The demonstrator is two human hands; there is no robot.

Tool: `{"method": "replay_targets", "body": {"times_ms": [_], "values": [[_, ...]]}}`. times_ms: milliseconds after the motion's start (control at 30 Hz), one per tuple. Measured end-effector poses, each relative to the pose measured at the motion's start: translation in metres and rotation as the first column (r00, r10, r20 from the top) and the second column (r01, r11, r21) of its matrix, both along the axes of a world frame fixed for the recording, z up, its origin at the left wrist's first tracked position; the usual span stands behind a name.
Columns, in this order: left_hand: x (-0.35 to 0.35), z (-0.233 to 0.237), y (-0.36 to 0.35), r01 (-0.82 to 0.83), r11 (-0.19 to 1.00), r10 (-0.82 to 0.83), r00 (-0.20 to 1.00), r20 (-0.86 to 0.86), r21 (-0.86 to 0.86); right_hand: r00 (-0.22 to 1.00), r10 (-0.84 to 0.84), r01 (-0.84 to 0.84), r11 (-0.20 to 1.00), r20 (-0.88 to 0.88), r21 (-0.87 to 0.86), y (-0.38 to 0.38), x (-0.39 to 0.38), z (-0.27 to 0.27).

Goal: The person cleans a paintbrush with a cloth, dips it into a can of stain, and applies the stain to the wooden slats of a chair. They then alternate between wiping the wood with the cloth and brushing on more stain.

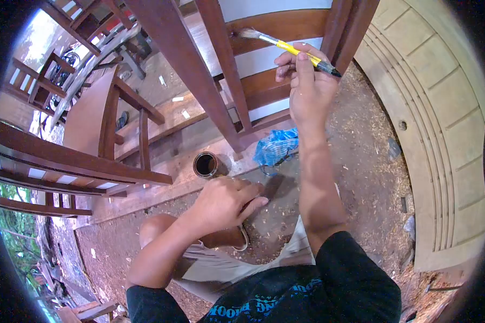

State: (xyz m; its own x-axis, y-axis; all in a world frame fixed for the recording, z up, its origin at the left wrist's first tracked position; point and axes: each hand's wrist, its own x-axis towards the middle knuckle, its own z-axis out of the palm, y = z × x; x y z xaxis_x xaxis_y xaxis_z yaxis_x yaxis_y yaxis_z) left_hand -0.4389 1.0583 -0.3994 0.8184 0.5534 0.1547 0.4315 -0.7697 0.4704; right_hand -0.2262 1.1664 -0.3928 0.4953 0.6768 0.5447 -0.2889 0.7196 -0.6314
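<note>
My right hand (312,89) is closed round a paintbrush (285,46) with a yellow handle and a dark end. The brush's pale bristles rest against a reddish-brown wooden slat (285,27) of a chair back. Wooden uprights (194,59) frame the slats, with white showing between them. My left hand (226,202) hangs loosely near my knee, thumb and forefinger apart, its other fingers partly hidden. Nothing shows in it. Just beyond that hand stands an open can (205,164) of dark liquid. To the can's right lies a crumpled blue-and-white plastic bag (275,148).
Brown wooden chairs (81,161) stand at the left, with more behind. The chair back and can are on a low plank (118,202). A carved pale wooden panel (442,129) leans along the right. Shavings litter the dirt floor (361,177).
</note>
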Motion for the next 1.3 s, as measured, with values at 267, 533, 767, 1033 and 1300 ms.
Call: {"method": "replay_targets", "body": {"times_ms": [267, 533, 767, 1033, 1300], "values": [[0.003, 0.005, 0.000, 0.000, 0.999, -0.001, 0.999, -0.044, -0.035, 0.999, 0.016, -0.016, 1.000, -0.041, -0.002, 0.005, 0.000, -0.003], [0.006, 0.006, 0.001, 0.025, 0.999, -0.027, 0.998, -0.054, -0.042, 0.993, 0.022, -0.027, 0.999, -0.112, -0.039, 0.004, -0.007, 0.000], [0.007, 0.006, 0.001, 0.025, 0.999, -0.027, 0.998, -0.052, -0.035, 0.993, -0.071, 0.063, 0.995, -0.090, -0.080, 0.003, 0.001, -0.001], [0.008, 0.007, 0.001, 0.044, 0.999, -0.044, 0.999, -0.026, 0.005, 0.975, -0.213, 0.206, 0.971, -0.056, -0.122, -0.020, 0.015, -0.007], [0.013, 0.018, -0.006, -0.103, 0.994, 0.100, 0.990, 0.100, 0.021, 0.582, -0.004, 0.325, 0.918, 0.814, -0.227, -0.146, -0.016, -0.098]]}}
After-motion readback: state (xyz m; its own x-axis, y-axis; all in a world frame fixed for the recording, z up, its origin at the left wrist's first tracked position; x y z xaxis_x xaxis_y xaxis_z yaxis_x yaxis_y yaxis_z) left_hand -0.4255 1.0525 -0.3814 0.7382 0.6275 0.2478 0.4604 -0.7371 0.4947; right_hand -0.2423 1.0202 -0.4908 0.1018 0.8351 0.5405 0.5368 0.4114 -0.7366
